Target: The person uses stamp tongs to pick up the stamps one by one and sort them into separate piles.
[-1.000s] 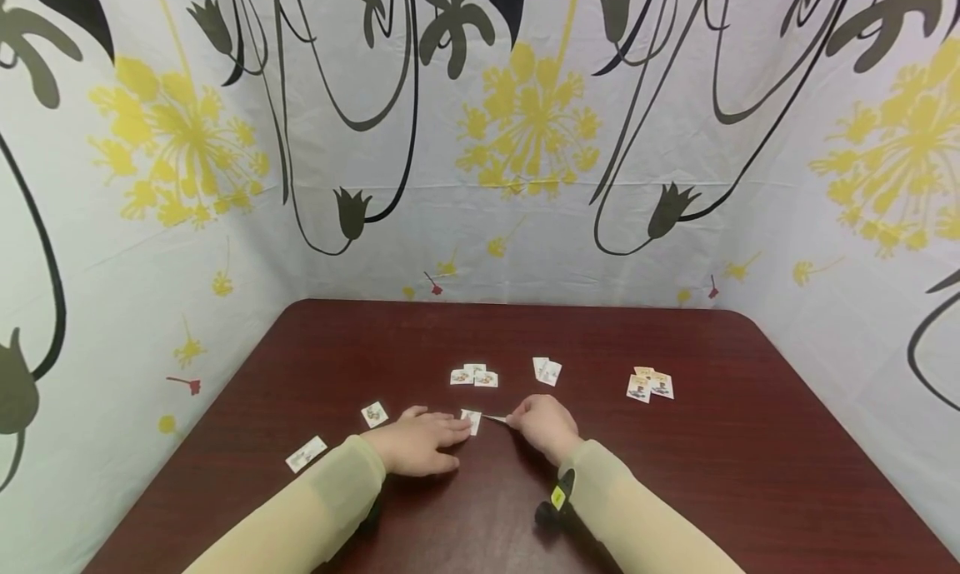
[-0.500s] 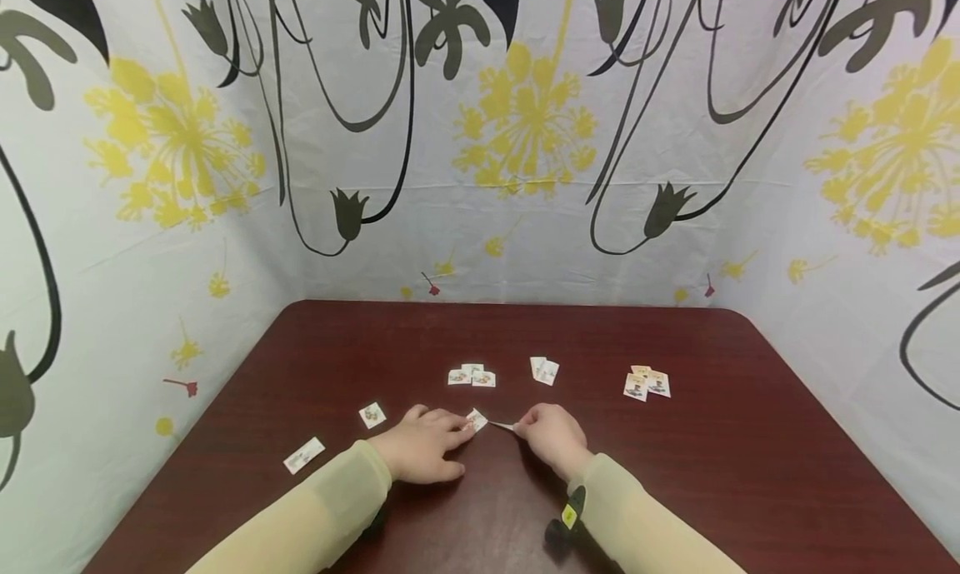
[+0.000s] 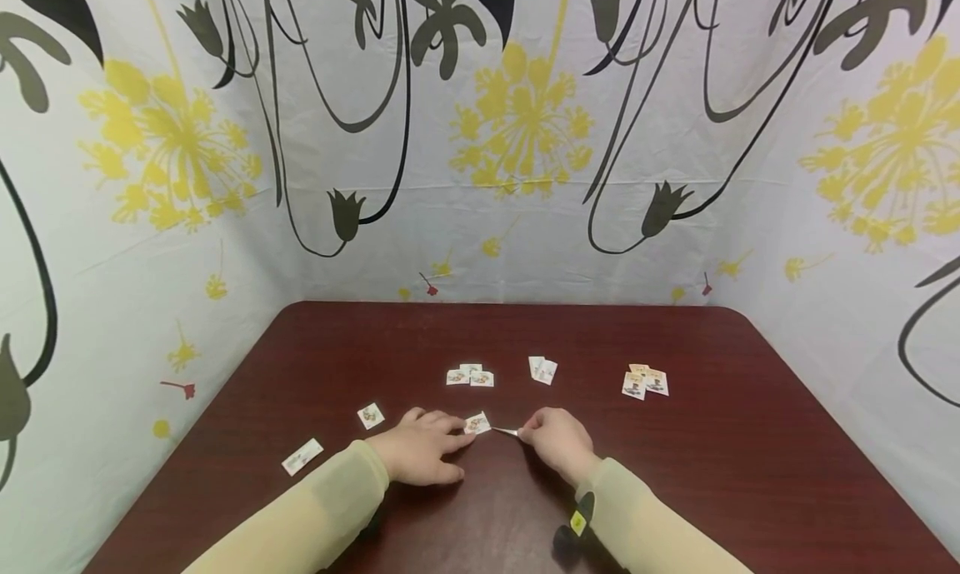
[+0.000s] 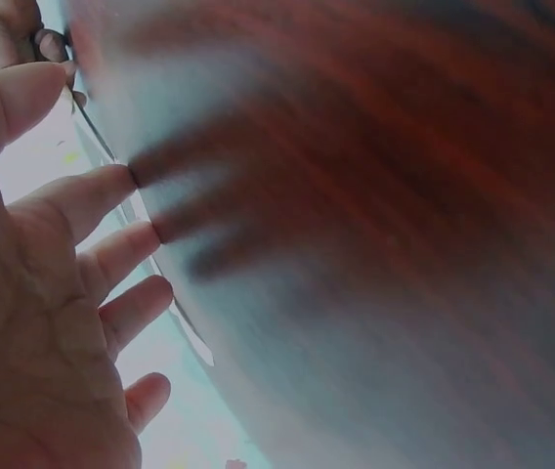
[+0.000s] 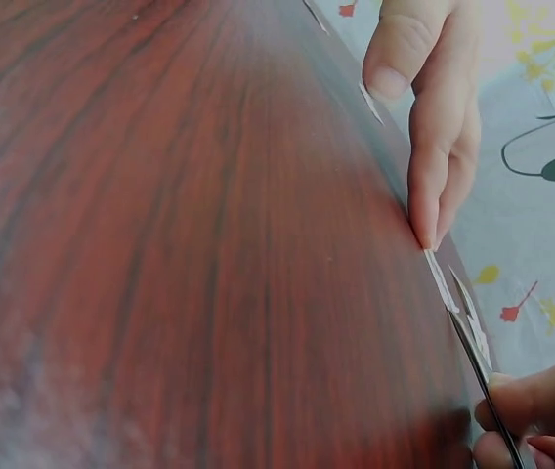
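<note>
In the head view my left hand (image 3: 422,447) lies palm down with fingers spread, its fingertips on the left edge of a small white picture card (image 3: 477,424). My right hand (image 3: 558,443) pinches thin, pointed metal tweezers (image 3: 506,431), which point left with the tip right at the card's right edge. In the right wrist view the tweezers (image 5: 477,360) reach the near end of the card (image 5: 439,280), seen edge-on under the left fingertips. The left wrist view shows the left hand (image 4: 43,274) from its palm side, fingers straight.
Further back on the dark red table (image 3: 720,474) lie three groups of cards: one left of centre (image 3: 470,376), one at centre (image 3: 542,370), one at right (image 3: 645,381). A square card (image 3: 371,416) and a longer card strip (image 3: 302,456) lie left. Patterned cloth surrounds the table.
The card under the left fingertips has turned and shows more of its picture. My right hand has shifted slightly right and nearer with the tweezers; the left hand stays almost in place.
</note>
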Motion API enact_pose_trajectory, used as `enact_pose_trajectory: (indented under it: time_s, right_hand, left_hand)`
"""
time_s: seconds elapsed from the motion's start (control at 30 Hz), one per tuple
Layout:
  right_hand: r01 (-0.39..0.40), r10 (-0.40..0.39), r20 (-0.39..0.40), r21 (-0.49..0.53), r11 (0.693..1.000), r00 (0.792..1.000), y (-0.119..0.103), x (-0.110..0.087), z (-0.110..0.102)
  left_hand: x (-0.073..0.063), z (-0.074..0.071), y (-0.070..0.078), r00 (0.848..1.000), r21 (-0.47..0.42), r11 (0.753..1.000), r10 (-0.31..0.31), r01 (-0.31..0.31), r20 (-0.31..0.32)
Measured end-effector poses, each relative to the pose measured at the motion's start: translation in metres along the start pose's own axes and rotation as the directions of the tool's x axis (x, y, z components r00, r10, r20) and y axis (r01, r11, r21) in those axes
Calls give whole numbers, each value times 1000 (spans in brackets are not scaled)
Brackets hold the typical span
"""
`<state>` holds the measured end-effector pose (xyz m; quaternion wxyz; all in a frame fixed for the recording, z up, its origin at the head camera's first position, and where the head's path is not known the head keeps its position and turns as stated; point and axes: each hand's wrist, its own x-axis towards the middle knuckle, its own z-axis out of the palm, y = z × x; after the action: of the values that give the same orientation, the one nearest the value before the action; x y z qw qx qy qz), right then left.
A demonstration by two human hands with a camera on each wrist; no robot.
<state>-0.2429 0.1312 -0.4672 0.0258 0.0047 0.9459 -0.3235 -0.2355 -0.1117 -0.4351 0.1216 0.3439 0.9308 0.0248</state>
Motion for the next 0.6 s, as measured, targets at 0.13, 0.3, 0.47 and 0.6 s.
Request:
enact_pose_trajectory:
  time_s: [0.13, 0.3, 0.47, 0.6]
  right_hand:
    - [-4, 4, 5, 4, 1000, 1000, 0, 0, -1]
    - [-2, 2, 12, 0, 1000, 1000, 0, -1, -1]
    - [1, -1, 13, -8, 1000, 1000, 0, -2, -2]
    - [-1, 1, 17, -7, 1000, 1000, -1, -3, -3]
  left_hand:
    - [-1, 0, -3, 1000, -26, 1000, 4, -4, 15]
    - [-3, 0, -6, 999, -38, 999, 4, -2, 41]
    - [-5, -2, -10, 998, -61, 998, 7, -3, 59]
    - [-3, -3, -12, 1000, -74, 997, 17, -17, 6]
